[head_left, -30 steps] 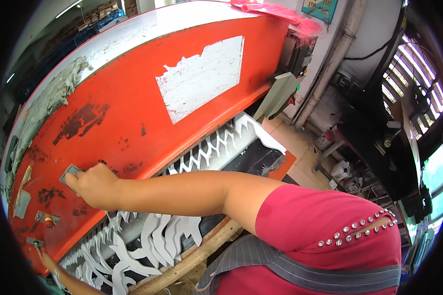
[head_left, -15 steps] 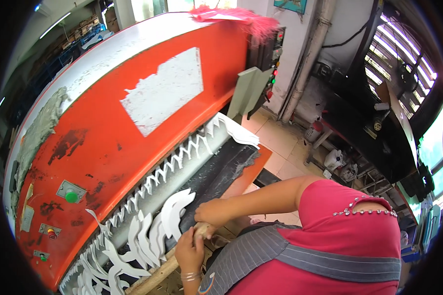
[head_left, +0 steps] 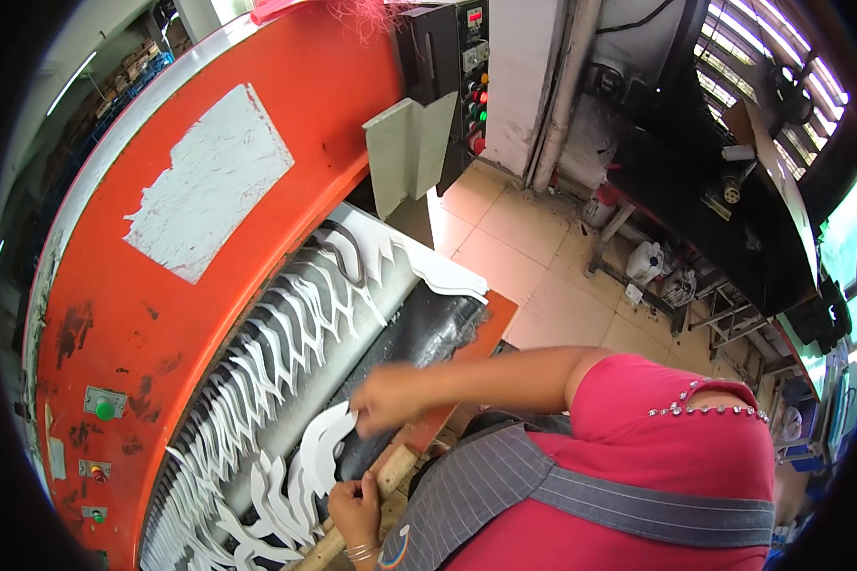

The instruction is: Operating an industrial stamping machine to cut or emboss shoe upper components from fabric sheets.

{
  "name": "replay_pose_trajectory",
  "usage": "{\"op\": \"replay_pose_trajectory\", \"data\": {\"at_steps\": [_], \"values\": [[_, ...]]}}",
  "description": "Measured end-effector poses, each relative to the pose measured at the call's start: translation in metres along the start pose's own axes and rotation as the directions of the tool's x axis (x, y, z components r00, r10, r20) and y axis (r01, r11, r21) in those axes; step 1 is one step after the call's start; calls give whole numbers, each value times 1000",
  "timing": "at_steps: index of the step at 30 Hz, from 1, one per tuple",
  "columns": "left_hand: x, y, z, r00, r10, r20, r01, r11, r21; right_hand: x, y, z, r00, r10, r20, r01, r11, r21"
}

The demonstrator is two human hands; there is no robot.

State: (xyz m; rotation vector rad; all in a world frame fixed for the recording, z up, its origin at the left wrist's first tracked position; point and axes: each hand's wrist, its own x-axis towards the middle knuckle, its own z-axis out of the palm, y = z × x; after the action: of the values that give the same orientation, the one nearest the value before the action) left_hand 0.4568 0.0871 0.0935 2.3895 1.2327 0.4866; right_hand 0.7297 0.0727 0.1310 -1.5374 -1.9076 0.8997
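My right hand [head_left: 383, 400], smeared by motion, is at the upper tip of a curved white cut piece [head_left: 322, 447] on the machine's black front surface. Its fingers are too blurred to show a grip. Lower down, my left hand [head_left: 354, 509] has its fingers curled and thumb drawn in beside a wooden bar [head_left: 397, 468]; what it holds, if anything, is hidden. Several more wavy white pieces [head_left: 274, 490] lie to the left of the curved one. Behind them, a long white sheet with jagged cut edges [head_left: 286, 357] runs along the machine bed, partly under the orange housing.
The large orange machine housing [head_left: 324, 105] curves over the bed, with a green button [head_left: 105, 409] and a red one [head_left: 98, 473] at its left. A grey-green metal plate [head_left: 409, 157] and a lit control panel [head_left: 476, 100] stand at its far end. Tiled floor [head_left: 519, 228] lies beyond.
My right hand has moved up and left from the wooden bar to the white piece. My left hand is slightly lower. The view has shifted, and more jagged white sheet shows under the housing.
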Motion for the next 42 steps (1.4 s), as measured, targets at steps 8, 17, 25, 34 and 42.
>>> {"op": "replay_pose_trajectory", "data": {"at_steps": [8,17,25,34,42], "values": [[63,47,5,980,-39,194,94,955,-282,60,153,-96,670,482,-565,-632,769,-93],[199,122,94,934,358,-16,-354,914,-199,25,163,-140,791,450,-414,-291,872,394],[201,145,142,964,265,-7,-265,963,-45,7,174,-119,713,427,-556,-403,899,173],[193,147,140,956,294,-8,-293,951,-99,-1,170,-110,669,459,-585,-415,883,219],[196,151,153,914,378,-146,-389,920,-55,-2,178,-118,659,422,-623,-415,894,167]]}}
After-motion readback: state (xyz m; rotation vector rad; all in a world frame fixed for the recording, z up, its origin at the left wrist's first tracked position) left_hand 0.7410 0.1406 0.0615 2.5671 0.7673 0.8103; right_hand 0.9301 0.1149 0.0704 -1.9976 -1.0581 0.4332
